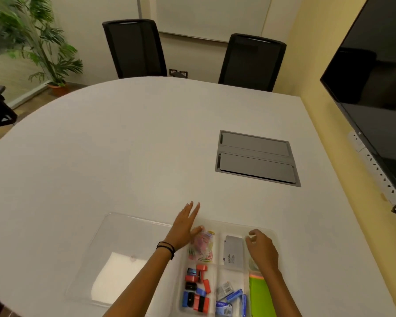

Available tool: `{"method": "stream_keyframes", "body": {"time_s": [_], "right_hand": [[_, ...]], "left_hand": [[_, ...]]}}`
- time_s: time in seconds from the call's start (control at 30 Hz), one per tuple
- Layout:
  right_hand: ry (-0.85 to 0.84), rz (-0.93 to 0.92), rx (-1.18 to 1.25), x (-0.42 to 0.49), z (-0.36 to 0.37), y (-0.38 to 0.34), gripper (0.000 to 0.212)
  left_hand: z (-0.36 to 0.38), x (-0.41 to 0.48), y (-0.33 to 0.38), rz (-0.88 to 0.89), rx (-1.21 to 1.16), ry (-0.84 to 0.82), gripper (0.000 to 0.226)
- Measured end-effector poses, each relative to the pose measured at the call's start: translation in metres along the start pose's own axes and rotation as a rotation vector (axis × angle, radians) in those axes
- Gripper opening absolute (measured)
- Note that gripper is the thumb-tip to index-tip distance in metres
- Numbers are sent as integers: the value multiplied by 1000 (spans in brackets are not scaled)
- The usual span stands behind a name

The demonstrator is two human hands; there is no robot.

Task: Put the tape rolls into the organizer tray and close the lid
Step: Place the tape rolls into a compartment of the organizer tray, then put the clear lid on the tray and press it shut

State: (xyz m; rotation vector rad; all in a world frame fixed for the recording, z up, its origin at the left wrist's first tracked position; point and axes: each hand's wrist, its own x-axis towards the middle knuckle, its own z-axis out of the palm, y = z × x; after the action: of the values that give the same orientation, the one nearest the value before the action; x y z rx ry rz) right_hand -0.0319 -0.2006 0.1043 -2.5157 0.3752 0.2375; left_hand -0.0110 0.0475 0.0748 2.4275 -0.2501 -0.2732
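Note:
A clear organizer tray point(238, 227) with several compartments sits at the table's near edge. Its clear lid point(128, 252) lies flat on the table to the left of it. My left hand point(183, 227) rests palm down, fingers spread, on the tray's far left corner. My right hand point(262, 250) hovers over the far right compartment with its fingers curled around something small and pale; what it is I cannot make out. Below that hand a clear tape roll point(253, 264) shows partly inside the same compartment.
Other compartments hold a bag of coloured clips point(201, 248), a grey box point(232, 250), red, blue and black clips point(197, 289), blue staple boxes point(233, 300) and green notes point(260, 296). A grey cable hatch point(256, 157) is set in the table. Two black chairs point(135, 46) stand beyond it.

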Motion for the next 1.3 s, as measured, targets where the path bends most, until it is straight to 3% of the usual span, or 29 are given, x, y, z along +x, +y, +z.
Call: {"method": "stream_keyframes", "body": {"time_s": [0.07,0.23,0.33,0.5,0.63,0.9,1.3], "right_hand": [[-42,-38,121,-2,3,-17,18],[-251,-260,322,-18,24,-66,14],[-402,-374,312,-31,43,-92,28],[-574,-459,201,-46,92,-116,16],[-657,-506,34,-55,130,-124,23],[-653,-534,-348,-60,165,-129,42],[-650,-541,-481,-50,175,-136,41]], "left_hand": [[-22,-17,-23,-61,-85,88,101],[-67,-70,-83,-248,-222,320,64],[-83,-105,-119,-378,-283,386,58],[-96,-153,-164,-555,-419,424,53],[-97,-173,-184,-655,-500,384,52],[-92,-177,-204,-722,-442,374,40],[-69,-162,-218,-801,-387,500,26]]}}
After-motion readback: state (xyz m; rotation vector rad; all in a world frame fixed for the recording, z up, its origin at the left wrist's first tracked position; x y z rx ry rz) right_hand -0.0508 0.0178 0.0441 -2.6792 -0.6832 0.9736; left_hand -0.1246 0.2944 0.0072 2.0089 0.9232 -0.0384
